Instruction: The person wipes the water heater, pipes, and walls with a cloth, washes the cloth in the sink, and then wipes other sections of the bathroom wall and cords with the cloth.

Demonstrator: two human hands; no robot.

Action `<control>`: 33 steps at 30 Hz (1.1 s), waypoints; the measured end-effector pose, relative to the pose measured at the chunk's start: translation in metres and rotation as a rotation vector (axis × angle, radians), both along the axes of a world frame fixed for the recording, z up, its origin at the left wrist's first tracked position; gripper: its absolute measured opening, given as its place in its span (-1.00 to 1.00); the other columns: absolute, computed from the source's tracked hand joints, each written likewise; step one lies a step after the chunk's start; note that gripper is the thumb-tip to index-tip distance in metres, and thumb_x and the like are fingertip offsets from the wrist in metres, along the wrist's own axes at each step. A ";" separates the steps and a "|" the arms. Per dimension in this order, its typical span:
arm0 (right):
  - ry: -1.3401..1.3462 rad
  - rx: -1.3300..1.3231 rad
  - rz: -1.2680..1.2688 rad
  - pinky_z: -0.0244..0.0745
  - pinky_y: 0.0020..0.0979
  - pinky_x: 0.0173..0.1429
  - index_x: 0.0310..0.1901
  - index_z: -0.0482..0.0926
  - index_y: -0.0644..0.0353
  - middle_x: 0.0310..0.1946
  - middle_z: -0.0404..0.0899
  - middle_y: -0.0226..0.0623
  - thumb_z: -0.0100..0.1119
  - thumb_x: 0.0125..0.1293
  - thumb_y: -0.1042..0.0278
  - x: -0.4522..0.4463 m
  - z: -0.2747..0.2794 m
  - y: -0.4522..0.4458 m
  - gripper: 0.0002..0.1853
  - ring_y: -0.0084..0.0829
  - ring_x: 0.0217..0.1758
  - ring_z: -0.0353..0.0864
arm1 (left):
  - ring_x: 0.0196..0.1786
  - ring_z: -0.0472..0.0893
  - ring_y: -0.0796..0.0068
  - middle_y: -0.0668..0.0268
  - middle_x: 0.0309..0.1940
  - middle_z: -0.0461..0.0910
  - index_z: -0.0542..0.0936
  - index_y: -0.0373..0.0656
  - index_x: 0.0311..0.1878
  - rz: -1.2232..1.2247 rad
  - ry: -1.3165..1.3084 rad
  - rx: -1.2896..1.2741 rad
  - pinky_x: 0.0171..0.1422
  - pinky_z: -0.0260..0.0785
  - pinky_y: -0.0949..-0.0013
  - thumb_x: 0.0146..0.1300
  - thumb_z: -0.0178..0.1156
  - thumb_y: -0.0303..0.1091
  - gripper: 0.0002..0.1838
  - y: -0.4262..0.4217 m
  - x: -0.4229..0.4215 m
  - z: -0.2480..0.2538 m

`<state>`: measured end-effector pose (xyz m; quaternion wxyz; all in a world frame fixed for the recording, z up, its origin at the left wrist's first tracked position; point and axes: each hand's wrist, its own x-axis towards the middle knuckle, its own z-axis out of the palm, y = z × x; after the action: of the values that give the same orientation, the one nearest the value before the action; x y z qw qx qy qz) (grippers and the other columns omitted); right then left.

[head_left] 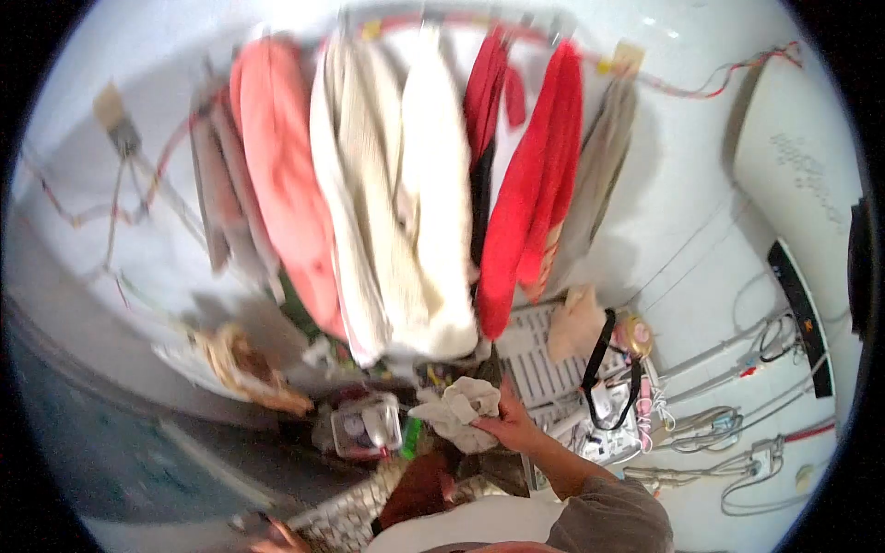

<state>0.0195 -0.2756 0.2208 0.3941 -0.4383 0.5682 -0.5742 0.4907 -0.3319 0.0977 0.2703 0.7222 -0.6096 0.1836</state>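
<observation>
Nearest, at the lower edge of the view, our left hand (281, 535) was partly out of frame and blurred; we could not tell whether it gripped anything. It was well apart from our right hand (509, 426), which reached in from the right below a grey sleeve (613, 518) and pinched the right side of a crumpled off-white cloth (454, 415). The cloth hung bunched in front of us, its left side free. We judged this a moment of one-handed holding; opening out the folds would have called for a steady grip and the left hand brought to the loose side.

Beyond and to the left of the cloth sat a clear plastic tub (338, 433) with things inside, and a bright green item (412, 438) just beside it. To the right, a black strap (597, 355) looped over a cluttered surface, near a peach-coloured cloth or bag (573, 327).

Farther off, a row of clothes hung against a pale wall (687, 175): a coral garment (281, 157), a cream ribbed garment (369, 184) and a bright red garment (530, 194).
</observation>
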 end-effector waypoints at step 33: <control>1.537 -0.775 -0.641 0.44 -0.19 0.33 0.47 0.22 -0.06 0.33 0.41 -0.08 0.19 0.23 0.43 -0.176 0.480 -0.239 -0.25 -0.07 0.27 0.51 | 0.28 0.45 0.06 -0.10 0.35 0.32 0.39 -0.21 0.37 -0.911 1.126 0.927 0.22 0.40 0.00 0.51 0.06 -0.12 -0.49 -0.099 -0.198 0.202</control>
<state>-0.1561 -0.5149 0.7012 -0.4448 -0.6224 0.5362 -0.3568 0.2923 -0.4314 0.2997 0.2576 0.4282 -0.6284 -0.5961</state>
